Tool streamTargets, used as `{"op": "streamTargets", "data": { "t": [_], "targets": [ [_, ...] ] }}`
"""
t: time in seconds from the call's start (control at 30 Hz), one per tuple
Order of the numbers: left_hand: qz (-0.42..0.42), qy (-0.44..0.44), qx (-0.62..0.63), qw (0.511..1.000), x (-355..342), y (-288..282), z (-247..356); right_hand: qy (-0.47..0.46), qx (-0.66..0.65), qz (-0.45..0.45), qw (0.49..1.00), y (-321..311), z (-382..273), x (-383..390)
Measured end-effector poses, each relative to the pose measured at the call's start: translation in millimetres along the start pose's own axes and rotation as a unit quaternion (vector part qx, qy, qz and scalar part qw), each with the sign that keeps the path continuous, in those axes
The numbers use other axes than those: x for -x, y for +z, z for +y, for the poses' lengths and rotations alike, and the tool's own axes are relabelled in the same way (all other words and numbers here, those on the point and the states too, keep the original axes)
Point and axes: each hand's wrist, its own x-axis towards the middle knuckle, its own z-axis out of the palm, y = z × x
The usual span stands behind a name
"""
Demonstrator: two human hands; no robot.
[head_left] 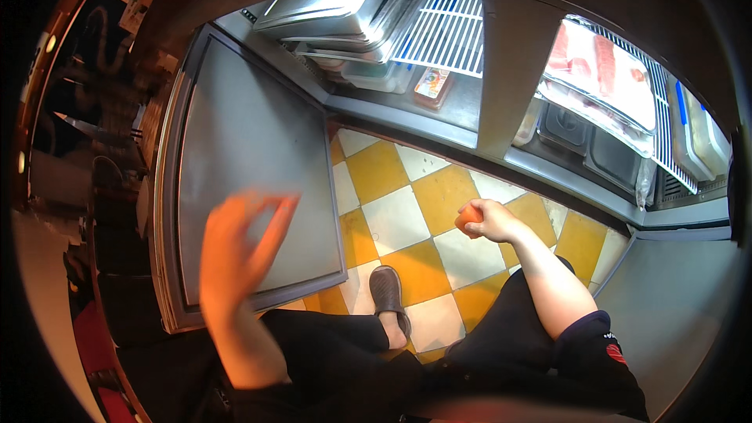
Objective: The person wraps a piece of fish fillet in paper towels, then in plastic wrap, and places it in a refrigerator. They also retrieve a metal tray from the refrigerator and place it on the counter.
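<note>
**Small orange item at risk of being dropped over the tiled floor**

A small orange object is being held in the right hand, fingers closed round it, above the yellow-and-white floor before the open refrigerator. The left hand is being raised, blurred, fingers spread and empty, near the open steel door. A loosened grip could be letting the object fall; the door could be getting knocked.
</note>
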Motion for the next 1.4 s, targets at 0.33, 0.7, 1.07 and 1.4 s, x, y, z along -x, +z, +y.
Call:
{"op": "streamTargets", "data": {
  "t": [0.33, 0.7, 1.07, 1.4],
  "targets": [
    [0.193, 0.193, -0.249, 0.929, -230.7, 69.4, -137.2, 0.035, 0.137, -0.075, 0.987, 26.2, -5.4, -8.5],
    [0.064, 0.279, -0.232, 0.93, -281.3, 41.0, -180.5, 0.17, 0.157, 0.049, 0.972, 16.0, 29.1, 17.6],
    [0.18, 0.402, -0.175, 0.88, -308.5, 41.5, -213.9, 0.115, 0.096, 0.21, 0.966, 30.8, -42.6, 47.1],
    [0.353, 0.401, -0.154, 0.831, -315.9, 55.4, -213.6, -0.099, -0.308, 0.219, 0.92, 9.1, -183.7, 25.0]
  ]
}}
